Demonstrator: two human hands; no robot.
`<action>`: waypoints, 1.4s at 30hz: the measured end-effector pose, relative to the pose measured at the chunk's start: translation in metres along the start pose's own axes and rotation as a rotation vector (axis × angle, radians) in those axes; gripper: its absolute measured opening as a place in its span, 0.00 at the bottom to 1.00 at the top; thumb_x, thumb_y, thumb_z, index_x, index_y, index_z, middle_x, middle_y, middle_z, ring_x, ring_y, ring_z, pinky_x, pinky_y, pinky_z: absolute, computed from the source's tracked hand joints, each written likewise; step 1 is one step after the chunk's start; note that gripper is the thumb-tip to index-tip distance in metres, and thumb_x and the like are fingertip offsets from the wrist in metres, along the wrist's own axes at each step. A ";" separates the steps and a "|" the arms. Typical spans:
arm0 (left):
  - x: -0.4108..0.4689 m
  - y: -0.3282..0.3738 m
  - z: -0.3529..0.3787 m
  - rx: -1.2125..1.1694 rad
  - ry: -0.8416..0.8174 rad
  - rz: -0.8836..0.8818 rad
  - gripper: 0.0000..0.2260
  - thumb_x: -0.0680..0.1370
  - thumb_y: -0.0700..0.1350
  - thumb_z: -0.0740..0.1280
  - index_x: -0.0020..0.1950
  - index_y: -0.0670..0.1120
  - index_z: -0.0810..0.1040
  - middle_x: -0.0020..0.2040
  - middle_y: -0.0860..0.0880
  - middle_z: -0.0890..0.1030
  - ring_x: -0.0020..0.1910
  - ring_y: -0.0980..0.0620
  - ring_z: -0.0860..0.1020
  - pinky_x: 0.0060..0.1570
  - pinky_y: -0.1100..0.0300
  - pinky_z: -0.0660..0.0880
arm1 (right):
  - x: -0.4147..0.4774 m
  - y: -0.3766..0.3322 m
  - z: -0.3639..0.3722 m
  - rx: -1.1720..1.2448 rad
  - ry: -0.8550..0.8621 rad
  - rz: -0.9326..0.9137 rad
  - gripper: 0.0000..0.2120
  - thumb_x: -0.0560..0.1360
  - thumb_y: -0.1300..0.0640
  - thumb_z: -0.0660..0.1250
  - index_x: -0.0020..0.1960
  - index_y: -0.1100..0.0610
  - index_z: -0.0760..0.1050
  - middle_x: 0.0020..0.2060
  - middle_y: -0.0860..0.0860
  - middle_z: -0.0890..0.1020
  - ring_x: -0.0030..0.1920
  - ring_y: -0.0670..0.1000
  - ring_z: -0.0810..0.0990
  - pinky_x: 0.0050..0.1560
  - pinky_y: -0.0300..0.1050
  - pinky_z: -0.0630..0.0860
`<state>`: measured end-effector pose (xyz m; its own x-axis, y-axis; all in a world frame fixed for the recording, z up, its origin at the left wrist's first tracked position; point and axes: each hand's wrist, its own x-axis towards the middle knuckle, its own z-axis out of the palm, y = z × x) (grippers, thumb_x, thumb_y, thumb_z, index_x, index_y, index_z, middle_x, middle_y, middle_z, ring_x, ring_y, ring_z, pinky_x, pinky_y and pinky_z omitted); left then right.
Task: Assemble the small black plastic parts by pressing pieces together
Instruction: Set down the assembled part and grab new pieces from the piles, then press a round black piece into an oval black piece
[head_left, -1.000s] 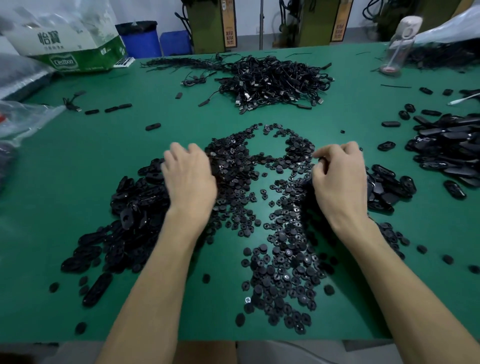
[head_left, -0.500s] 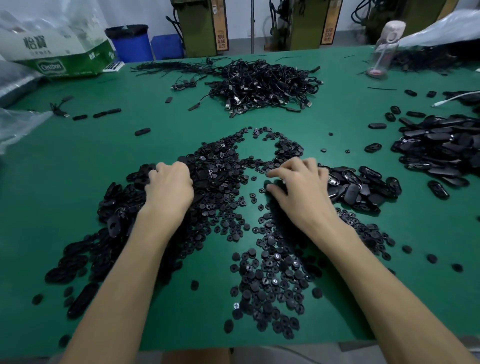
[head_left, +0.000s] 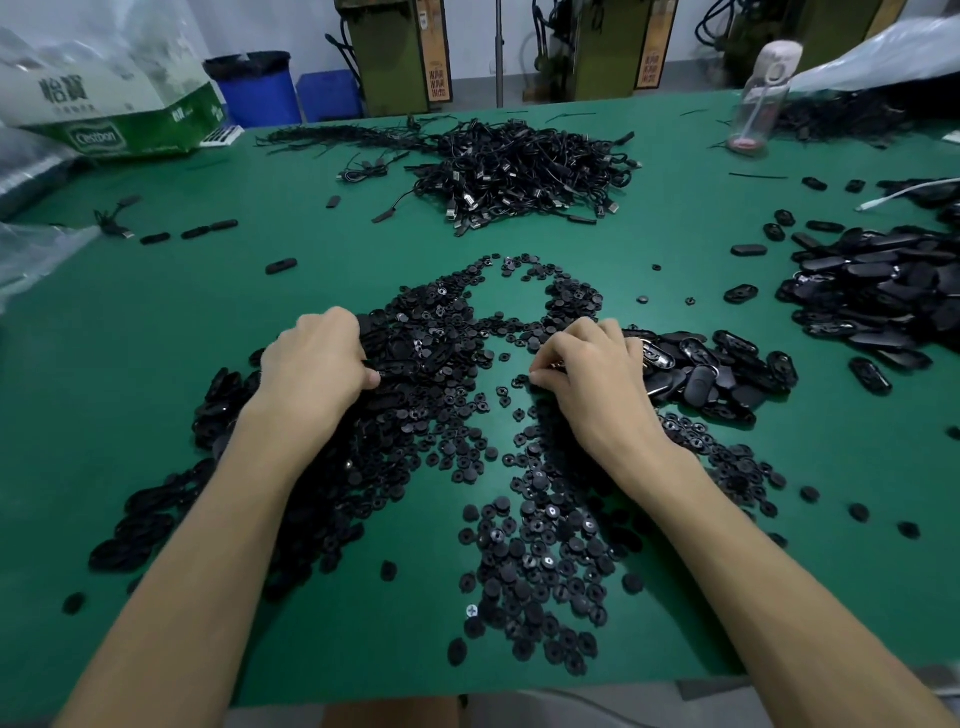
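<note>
Small round discs (head_left: 540, 561) lie loose in a wide scatter before me, some showing a hollow face, others flat. Long oval shells (head_left: 706, 374) are heaped just beside my right hand (head_left: 597, 384). Another shell heap (head_left: 156, 519) spreads under and left of my left hand (head_left: 317, 369), which seems to grip one
</note>
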<state>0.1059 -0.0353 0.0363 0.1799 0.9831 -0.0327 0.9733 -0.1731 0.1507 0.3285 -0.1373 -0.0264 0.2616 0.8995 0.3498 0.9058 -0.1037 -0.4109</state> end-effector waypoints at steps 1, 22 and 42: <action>0.000 0.001 0.000 -0.005 0.046 0.005 0.10 0.77 0.45 0.77 0.53 0.39 0.83 0.49 0.39 0.83 0.47 0.37 0.81 0.49 0.45 0.78 | 0.000 0.000 0.000 0.004 0.011 -0.003 0.05 0.81 0.52 0.70 0.53 0.53 0.81 0.53 0.48 0.77 0.59 0.53 0.68 0.61 0.49 0.60; -0.015 0.090 0.067 -1.489 -0.085 0.213 0.07 0.84 0.36 0.64 0.57 0.37 0.82 0.51 0.39 0.86 0.48 0.44 0.88 0.48 0.58 0.84 | 0.005 -0.001 -0.010 0.625 0.231 0.245 0.03 0.79 0.57 0.73 0.52 0.54 0.83 0.41 0.42 0.84 0.42 0.37 0.81 0.45 0.28 0.74; -0.020 0.084 0.071 -1.501 -0.081 0.202 0.13 0.77 0.29 0.70 0.61 0.38 0.81 0.53 0.41 0.85 0.51 0.49 0.86 0.49 0.61 0.82 | 0.006 0.002 -0.015 1.230 0.032 0.368 0.07 0.76 0.61 0.75 0.54 0.59 0.83 0.46 0.53 0.89 0.43 0.47 0.85 0.39 0.38 0.75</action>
<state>0.1941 -0.0742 -0.0202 0.3443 0.9365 0.0663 -0.1012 -0.0332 0.9943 0.3370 -0.1387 -0.0127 0.4525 0.8895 0.0636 -0.1186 0.1307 -0.9843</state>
